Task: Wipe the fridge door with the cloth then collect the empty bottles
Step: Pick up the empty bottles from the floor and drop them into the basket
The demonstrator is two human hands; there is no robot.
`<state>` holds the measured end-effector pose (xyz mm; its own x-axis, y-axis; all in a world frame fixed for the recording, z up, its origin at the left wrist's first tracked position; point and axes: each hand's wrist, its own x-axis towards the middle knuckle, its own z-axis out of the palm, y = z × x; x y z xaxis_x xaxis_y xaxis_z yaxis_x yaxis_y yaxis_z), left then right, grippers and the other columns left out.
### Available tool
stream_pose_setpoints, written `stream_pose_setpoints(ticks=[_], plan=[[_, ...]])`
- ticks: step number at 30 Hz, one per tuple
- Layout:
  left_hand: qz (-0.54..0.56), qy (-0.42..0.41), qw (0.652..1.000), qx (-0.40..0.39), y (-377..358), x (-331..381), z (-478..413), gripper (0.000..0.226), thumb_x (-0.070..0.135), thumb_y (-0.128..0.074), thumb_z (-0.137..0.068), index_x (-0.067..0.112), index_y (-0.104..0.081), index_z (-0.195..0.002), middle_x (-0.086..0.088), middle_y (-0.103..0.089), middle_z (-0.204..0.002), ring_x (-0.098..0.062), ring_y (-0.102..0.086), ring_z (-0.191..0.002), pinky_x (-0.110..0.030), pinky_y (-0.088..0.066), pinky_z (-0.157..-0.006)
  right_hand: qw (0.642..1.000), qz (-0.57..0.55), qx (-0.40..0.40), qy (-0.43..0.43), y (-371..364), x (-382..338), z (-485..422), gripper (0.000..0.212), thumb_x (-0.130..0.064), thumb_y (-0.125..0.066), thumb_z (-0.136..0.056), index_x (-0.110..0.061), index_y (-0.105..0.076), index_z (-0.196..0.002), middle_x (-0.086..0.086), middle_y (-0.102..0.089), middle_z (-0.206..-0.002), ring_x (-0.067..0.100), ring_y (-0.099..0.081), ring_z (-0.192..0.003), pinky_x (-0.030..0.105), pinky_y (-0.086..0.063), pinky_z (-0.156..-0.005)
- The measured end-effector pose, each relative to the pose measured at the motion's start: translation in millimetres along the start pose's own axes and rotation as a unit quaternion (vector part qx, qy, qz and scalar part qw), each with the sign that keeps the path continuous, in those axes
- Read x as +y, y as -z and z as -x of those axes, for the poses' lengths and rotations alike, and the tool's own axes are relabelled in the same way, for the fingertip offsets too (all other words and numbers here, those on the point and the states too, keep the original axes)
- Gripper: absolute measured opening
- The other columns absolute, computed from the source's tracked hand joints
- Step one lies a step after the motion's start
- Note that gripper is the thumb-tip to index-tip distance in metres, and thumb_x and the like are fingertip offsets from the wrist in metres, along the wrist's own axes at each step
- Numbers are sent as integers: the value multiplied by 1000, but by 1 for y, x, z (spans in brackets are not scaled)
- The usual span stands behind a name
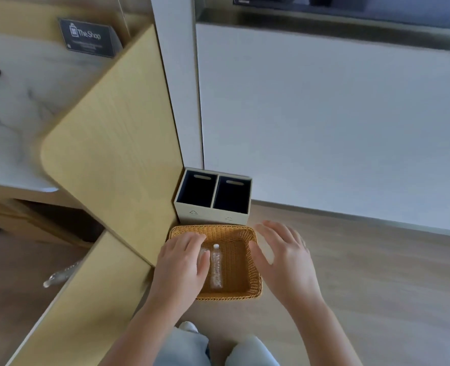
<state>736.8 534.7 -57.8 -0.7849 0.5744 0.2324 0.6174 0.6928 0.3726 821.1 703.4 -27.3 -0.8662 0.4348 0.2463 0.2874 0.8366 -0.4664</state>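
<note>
While left hand sits over the woven tan wicker basket, grip unclear, crumpled clear plastic bottle lies at its 3 o'clock, axis 12–6, cap at 12. Right hand is spread, empty, farther off, outside the rim.

Left hand and right hand hover palms-down.

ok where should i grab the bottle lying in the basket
Take the bottle round its middle, coming straight down from above with the right hand, which hovers open to its right. It lies flat on the basket floor, cap away from you, and the woven walls block any sideways approach. Its body looks crumpled, so probably squeeze lightly.
</note>
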Motion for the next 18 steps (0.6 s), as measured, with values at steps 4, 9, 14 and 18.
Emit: stream_pose_setpoints(ticks=[4,9,14,18], plan=[[13,22,999,33,25,33,15,31,27,-52,-82,6,-66,-101,-8,-68,-98,-23,-64,-90,-32,-51,-74,999,12,-10,44,37,2,4,40,-40,-40,-84,-17,-69,-100,4,-67,-107,26,-62,-98,44,-49,-84],[2,43,998,52,51,58,22,40,32,-39,-86,6,-65,-104,-8,-67,-100,-24,-63,-92,-34,-51,-77,996,11,-30,89,67,1,4,39,-40,-41,-84,-17,-67,-103,4,-66,-111,25,-61,-102,43,-48,-86],[-17,115,989,95,69,65,44,42,31,-38,-86,5,-65,-104,-9,-67,-100,-24,-63,-91,-30,-45,-79,985,-6,-71,155,72,-7,1,40,-40,-41,-85,-17,-67,-106,2,-66,-111,22,-60,-105,40,-46,-89],[-31,172,979,109,75,65,80,39,29,-40,-85,4,-65,-101,-9,-67,-97,-23,-63,-88,-28,-43,-79,972,-21,-121,202,64,-22,5,39,-39,-41,-85,-17,-66,-107,1,-65,-112,21,-59,-105,33,-38,-90]])
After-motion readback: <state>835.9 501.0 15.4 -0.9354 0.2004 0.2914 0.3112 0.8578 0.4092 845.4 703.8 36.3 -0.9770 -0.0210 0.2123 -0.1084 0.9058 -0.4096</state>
